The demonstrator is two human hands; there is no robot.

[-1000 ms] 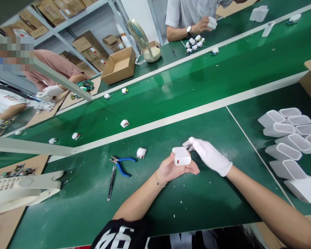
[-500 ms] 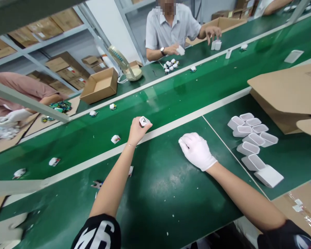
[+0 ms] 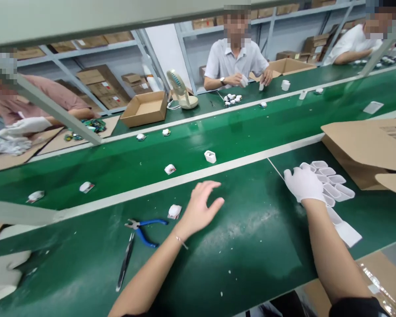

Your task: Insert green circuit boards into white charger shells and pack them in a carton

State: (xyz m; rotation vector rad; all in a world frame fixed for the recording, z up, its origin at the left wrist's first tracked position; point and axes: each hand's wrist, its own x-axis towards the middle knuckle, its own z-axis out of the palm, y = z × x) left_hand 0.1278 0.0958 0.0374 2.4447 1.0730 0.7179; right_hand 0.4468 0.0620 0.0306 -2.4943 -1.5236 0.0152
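My bare left hand [image 3: 203, 209] is over the green bench, its fingers and thumb spread with nothing between them. Beyond it, a white plastic housing [image 3: 210, 156] stands on the belt. A white-topped small part [image 3: 174, 211] lies by my left wrist, near blue-handled pliers [image 3: 145, 230] and black tweezers [image 3: 125, 262]. My white-gloved right hand [image 3: 302, 182] reaches over the left side of a group of white open-topped housings [image 3: 337, 179]. Its thumb is apart from the fingers, and the glove covers some of the housings. Another housing [image 3: 349, 233] lies on its side nearest me.
Several white-topped parts [image 3: 170, 169] are spread along the green belt [image 3: 125, 163]. A cardboard box [image 3: 359, 154] stands at the right. Across the belt, a co-worker [image 3: 236, 66] handles white pieces, beside a fan [image 3: 183, 90] and an open carton [image 3: 145, 110]. An overhead beam [image 3: 102, 22] crosses the top.
My left hand has let go of the white housing, which now stands on the belt, and has drawn back towards me. My right hand has moved right to the housings. The view has shifted.
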